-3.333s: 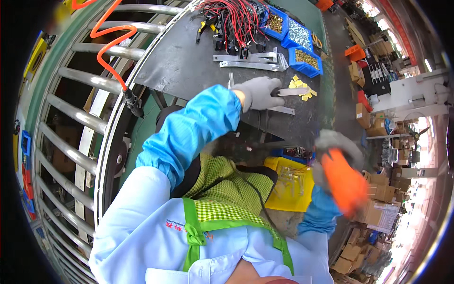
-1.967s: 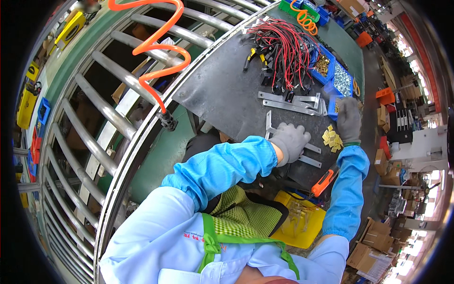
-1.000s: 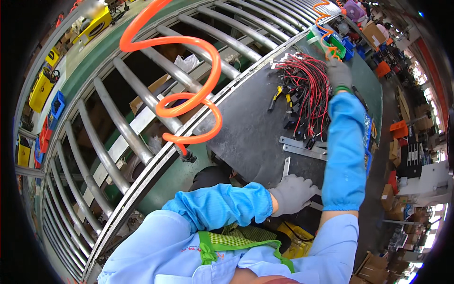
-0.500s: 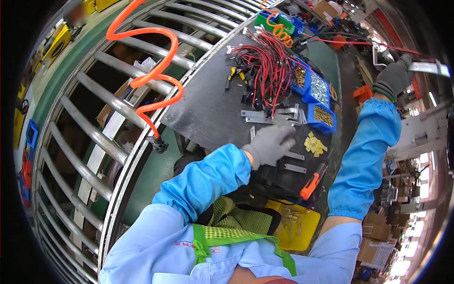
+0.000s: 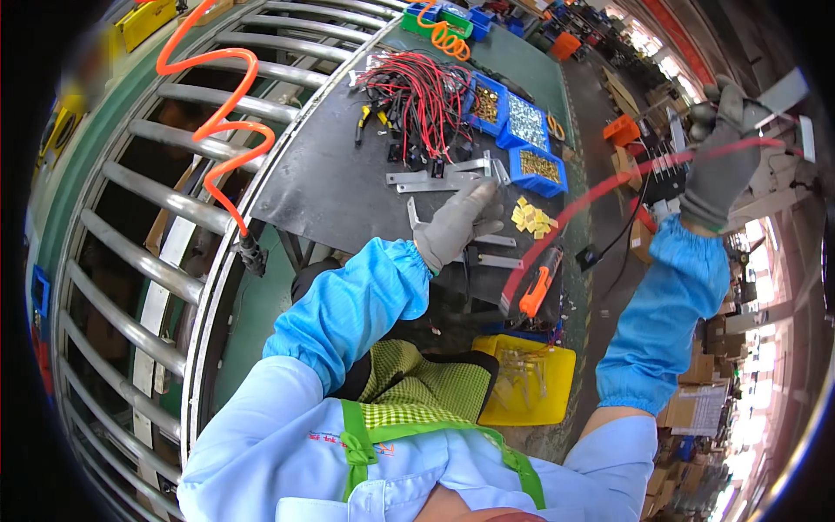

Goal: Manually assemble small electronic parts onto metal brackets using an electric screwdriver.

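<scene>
Bins (image 5: pixel 548 189) of blue plastic, three, filled with small metal parts, sit on the bench (image 5: pixel 317 178), with one heap of yellow tabs (image 5: pixel 532 221) and one orange-handled tool (image 5: pixel 537 291) nearby. Two hands are at work, both gloved in grey. From where I stand, the right hand (image 5: pixel 726 157) is lifted off to the right, fingers folded on a red cable (image 5: pixel 622 177), with a metal bracket (image 5: pixel 783 96) jutting past them. Half a second ago that cable trailed back toward the bench's far end; now it bows down across the view, partly hiding the orange-handled tool. The left hand (image 5: pixel 461 222) stays low over flat metal strips (image 5: pixel 500 261), fingers bent; I can't tell whether they pinch anything. Beyond lie a tangle of cables (image 5: pixel 417 91) and yellow-and-black pliers (image 5: pixel 360 126). A yellow tray (image 5: pixel 558 383) sits below, and an orange hose (image 5: pixel 228 102) dangles before the rollers (image 5: pixel 187 204).
</scene>
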{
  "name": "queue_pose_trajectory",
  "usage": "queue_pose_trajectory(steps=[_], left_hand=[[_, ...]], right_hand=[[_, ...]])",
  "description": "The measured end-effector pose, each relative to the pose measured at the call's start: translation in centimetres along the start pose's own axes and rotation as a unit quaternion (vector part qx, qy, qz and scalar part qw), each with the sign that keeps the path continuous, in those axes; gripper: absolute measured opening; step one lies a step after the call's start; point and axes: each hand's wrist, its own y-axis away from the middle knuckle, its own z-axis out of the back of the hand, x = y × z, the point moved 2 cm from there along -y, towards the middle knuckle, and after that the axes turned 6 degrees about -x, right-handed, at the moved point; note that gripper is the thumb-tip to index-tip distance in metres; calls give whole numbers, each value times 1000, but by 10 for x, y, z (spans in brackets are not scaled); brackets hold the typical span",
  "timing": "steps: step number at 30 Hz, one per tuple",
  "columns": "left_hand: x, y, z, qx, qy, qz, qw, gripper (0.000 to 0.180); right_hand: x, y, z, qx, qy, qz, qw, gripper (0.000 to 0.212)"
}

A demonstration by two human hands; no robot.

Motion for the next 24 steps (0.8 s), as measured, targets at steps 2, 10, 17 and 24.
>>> queue_pose_trajectory(steps=[2, 10, 17, 24], left_hand=[[19, 6, -11, 118, -16, -10, 993, 57], [38, 65, -40, 291, -13, 158, 943, 67], [-13, 61, -10, 158, -131, 99, 974, 29], [-52, 73, 11, 34, -340, 17, 940, 40]], right_hand=[[16, 17, 18, -32, -9, -68, 997, 31], [30, 70, 76, -31, -4, -130, 991, 24], [54, 139, 238, 86, 394, 163, 901, 29], [70, 235, 285, 37, 247, -424, 870, 53]])
